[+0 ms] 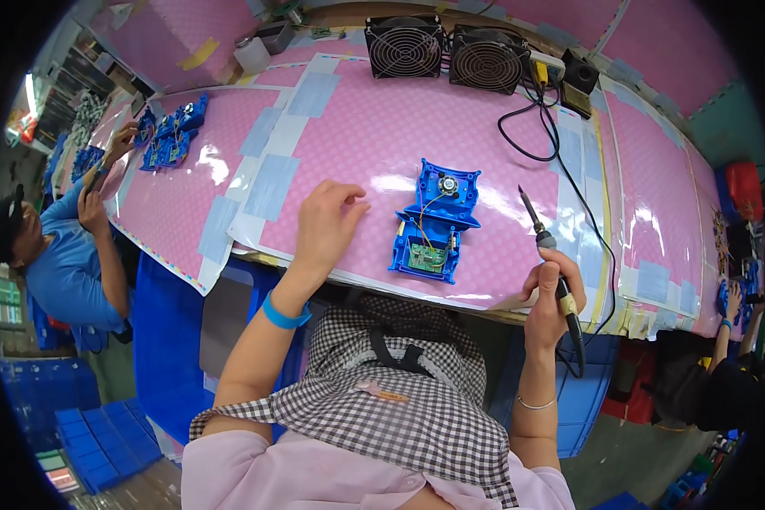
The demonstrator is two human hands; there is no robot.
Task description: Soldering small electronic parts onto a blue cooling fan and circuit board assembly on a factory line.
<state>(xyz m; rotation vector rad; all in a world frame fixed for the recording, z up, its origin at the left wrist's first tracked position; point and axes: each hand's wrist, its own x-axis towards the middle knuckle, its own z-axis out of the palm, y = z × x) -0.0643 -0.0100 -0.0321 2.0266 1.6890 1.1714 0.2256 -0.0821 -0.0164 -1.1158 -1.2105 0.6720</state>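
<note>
My right hand (552,293) grips a soldering iron (567,313) with a dark handle, its thin tip pointing up and away above the table's right part. To its left, a blue plastic housing (438,219) lies opened out on the table. The far half carries a round speaker (447,184); a green circuit board (427,257) sits in the near half, and thin wires run between them. Left of the housing and apart from it is my left hand (327,223), wearing a blue wristband. Its fingers are loosely bent and a little apart, with nothing visible in them.
Two black fans (404,48) stand at the back of the pink-covered table (357,119). A black cable (585,200) loops along the right side. At left, a co-worker (68,263) handles similar blue housings (174,136); another person's hand (733,297) shows far right.
</note>
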